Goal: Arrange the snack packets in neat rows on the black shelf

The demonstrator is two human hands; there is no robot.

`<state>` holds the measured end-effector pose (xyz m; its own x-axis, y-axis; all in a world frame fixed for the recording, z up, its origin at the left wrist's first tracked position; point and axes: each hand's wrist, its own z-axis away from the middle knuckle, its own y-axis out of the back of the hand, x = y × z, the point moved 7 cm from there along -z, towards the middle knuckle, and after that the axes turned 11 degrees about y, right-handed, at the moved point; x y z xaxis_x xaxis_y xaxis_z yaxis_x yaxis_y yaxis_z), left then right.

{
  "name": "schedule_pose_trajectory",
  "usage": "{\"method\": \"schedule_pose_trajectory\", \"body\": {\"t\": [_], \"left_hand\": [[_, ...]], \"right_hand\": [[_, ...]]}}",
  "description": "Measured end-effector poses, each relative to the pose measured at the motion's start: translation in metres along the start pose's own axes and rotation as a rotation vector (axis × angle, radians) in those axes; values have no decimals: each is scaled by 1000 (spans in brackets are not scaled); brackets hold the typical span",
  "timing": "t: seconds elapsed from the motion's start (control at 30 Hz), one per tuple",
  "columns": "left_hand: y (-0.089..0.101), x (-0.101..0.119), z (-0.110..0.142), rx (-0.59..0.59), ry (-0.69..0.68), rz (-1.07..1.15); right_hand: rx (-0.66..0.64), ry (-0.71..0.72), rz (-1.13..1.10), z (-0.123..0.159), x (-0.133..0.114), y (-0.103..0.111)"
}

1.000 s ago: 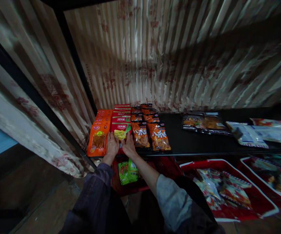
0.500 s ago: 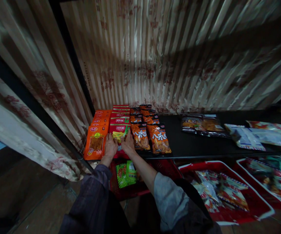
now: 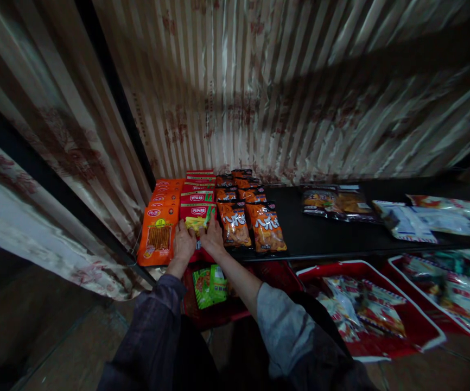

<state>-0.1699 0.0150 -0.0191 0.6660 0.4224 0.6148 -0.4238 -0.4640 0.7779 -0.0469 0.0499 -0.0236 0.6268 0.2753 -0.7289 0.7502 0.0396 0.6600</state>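
Observation:
A red snack packet [image 3: 198, 213] with yellow strips pictured on it lies at the front of a row of matching packets on the black shelf. My left hand [image 3: 185, 241] holds its lower left side, and my right hand [image 3: 212, 237] grips its lower right side, the thumbs close together over its front. Both hands hide the packet's bottom part. Left of it is a row of orange snack packets [image 3: 158, 233]. On the right, close to my right hand, are two rows of orange and black snack bags [image 3: 235, 222].
Dark snack bags [image 3: 336, 203] and white-backed bags [image 3: 408, 221] lie farther right on the black shelf [image 3: 300, 239]. Below stand red baskets [image 3: 418, 331] of bagged snacks, one holding a green packet [image 3: 209, 288]. A black post [image 3: 116, 92] and striped curtain [image 3: 227, 108] bound the shelf.
The view has shifted slightly, so the shelf and baskets sit a little higher and further left. Both hands stay on the same red packet.

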Motion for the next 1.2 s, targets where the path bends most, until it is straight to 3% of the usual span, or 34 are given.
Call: {"method": "schedule_pose_trajectory", "body": {"t": [0.67,1.2], "left_hand": [[-1,3,3,96,-27,-19],[2,15,17,221,-200,-121]], "right_hand": [[81,37,-113,-4,2,0],[151,101,-212,-7,11,4]]}}
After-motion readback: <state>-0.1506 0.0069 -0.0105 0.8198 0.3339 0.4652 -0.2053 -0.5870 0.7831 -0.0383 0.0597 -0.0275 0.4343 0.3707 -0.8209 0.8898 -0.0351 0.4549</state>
